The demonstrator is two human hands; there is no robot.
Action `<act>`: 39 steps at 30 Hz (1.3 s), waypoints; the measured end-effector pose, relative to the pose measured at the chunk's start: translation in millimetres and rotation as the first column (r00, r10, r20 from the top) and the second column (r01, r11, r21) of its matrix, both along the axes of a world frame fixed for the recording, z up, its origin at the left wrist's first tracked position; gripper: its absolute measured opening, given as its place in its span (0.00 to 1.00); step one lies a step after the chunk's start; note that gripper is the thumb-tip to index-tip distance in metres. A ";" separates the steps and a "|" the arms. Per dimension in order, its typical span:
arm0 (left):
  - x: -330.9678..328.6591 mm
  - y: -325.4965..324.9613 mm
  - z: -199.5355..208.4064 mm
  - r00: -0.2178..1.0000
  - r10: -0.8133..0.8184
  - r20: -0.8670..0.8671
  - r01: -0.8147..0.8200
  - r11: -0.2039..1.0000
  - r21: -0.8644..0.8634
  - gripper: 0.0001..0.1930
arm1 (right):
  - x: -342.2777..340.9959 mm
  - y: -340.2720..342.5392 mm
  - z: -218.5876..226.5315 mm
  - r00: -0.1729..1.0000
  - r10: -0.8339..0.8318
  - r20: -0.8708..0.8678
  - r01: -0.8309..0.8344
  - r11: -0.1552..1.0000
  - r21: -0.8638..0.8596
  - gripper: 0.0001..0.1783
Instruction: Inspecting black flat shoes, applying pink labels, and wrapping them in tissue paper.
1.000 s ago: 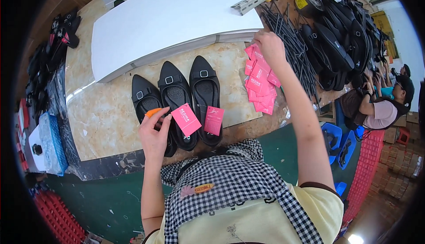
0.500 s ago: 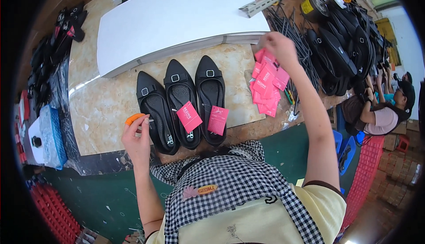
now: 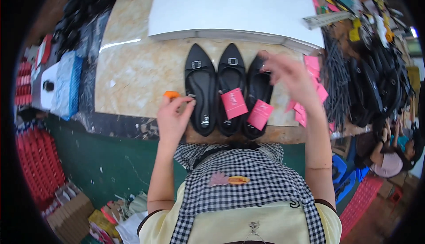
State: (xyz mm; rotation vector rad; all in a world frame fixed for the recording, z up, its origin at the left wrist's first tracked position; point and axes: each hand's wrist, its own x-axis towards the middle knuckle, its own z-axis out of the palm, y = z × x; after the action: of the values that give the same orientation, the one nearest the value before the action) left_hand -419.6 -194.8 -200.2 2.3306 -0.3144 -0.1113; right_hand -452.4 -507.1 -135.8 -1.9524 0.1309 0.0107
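Three black pointed flats with square buckles lie side by side, toes pointing away: a left shoe, a middle shoe and a right shoe. Pink hang tags lie on the middle one and the right one. My left hand is closed beside the left shoe, thumb and finger pinched at its edge. A small orange piece shows at its fingers; whether it is held or worn is unclear. Blurred by motion, my right hand hovers over the right shoe's toe, hiding part of it.
Beyond the shoes lies a thick white stack. Loose pink tags, black strips and piled black shoes crowd the right side. A blue-edged box stands at left. Another person sits at far right.
My right hand has moved left from the pink tag pile to above the right shoe. My left hand stays by the left shoe's edge. The whole view has shifted.
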 end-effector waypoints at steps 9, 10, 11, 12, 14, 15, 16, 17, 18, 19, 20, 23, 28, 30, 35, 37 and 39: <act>-6.7 7.8 -2.1 0.998 0.016 0.057 -0.024 0.991 0.134 0.08 | 60.0 125.3 -70.8 0.818 0.555 0.148 -0.236 0.560 -0.794 0.04; -6.7 8.6 -3.6 0.997 0.006 0.076 -0.018 0.988 0.154 0.08 | 63.0 129.7 -73.6 0.817 0.558 0.145 -0.240 0.558 -0.794 0.04; -6.2 9.1 -3.6 0.997 0.008 0.073 -0.019 0.988 0.152 0.08 | 65.3 133.1 -75.9 0.810 0.564 0.159 -0.229 0.554 -0.800 0.03; -5.3 9.0 -2.9 0.996 0.001 0.086 -0.014 0.989 0.146 0.08 | 66.9 134.4 -78.6 0.804 0.569 0.172 -0.217 0.550 -0.807 0.03; -3.6 9.9 -3.2 0.995 0.000 0.097 -0.013 0.990 0.138 0.08 | 69.3 135.3 -83.9 0.800 0.576 0.168 -0.222 0.543 -0.810 0.02; -2.8 10.3 -3.8 0.994 -0.012 0.112 -0.004 0.990 0.144 0.08 | 69.4 135.1 -85.4 0.807 0.565 0.169 -0.217 0.551 -0.806 0.02; -2.3 10.7 -4.2 0.991 -0.024 0.128 0.005 0.989 0.151 0.08 | 69.6 135.0 -86.0 0.814 0.554 0.171 -0.212 0.559 -0.801 0.02; -2.2 10.5 -3.8 0.992 -0.023 0.126 0.004 0.989 0.150 0.08 | 69.7 134.6 -86.2 0.814 0.556 0.169 -0.215 0.558 -0.801 0.02; -2.2 9.7 -2.7 0.993 -0.016 0.116 -0.005 0.985 0.174 0.08 | 69.8 133.8 -86.2 0.814 0.557 0.161 -0.230 0.565 -0.792 0.03; -2.3 8.6 -1.6 0.994 -0.009 0.107 -0.013 0.980 0.199 0.08 | 69.7 132.9 -86.0 0.815 0.559 0.153 -0.245 0.572 -0.782 0.03; -2.1 6.9 -0.3 0.994 -0.008 0.106 -0.013 0.980 0.198 0.08 | 69.6 131.6 -85.3 0.815 0.560 0.153 -0.246 0.572 -0.782 0.03; 0.7 -0.8 0.6 0.993 0.001 0.121 -0.030 0.970 0.241 0.07 | 68.8 129.1 -81.4 0.808 0.575 0.131 -0.301 0.593 -0.747 0.04; 5.7 -11.3 -5.9 0.996 -0.040 0.074 0.017 0.957 0.289 0.10 | 64.2 126.9 -75.9 0.813 0.580 0.048 -0.417 0.638 -0.647 0.05; 7.0 -6.5 -11.5 0.997 -0.041 0.067 0.023 0.966 0.256 0.09 | 62.8 125.7 -76.2 0.811 0.579 0.079 -0.396 0.644 -0.655 0.04; 0.9 -4.9 1.7 0.988 -0.032 0.153 0.012 0.991 0.133 0.10 | 67.5 129.2 -82.9 0.864 0.456 0.215 -0.228 0.733 -0.641 0.05; -5.8 -0.4 3.8 0.993 -0.024 0.112 0.009 0.991 0.132 0.08 | 71.8 129.0 -85.3 0.872 0.467 0.148 -0.219 0.642 -0.735 0.04; -8.6 2.1 2.0 0.994 -0.030 0.103 0.012 0.986 0.167 0.07 | 72.8 130.8 -85.9 0.863 0.489 0.131 -0.239 0.622 -0.746 0.05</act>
State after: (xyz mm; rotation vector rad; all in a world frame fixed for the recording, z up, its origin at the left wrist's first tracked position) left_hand -428.3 -192.7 -198.2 2.5039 -0.3954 -0.0260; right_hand -379.5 -376.2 -221.7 -2.7027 -0.5918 -0.1059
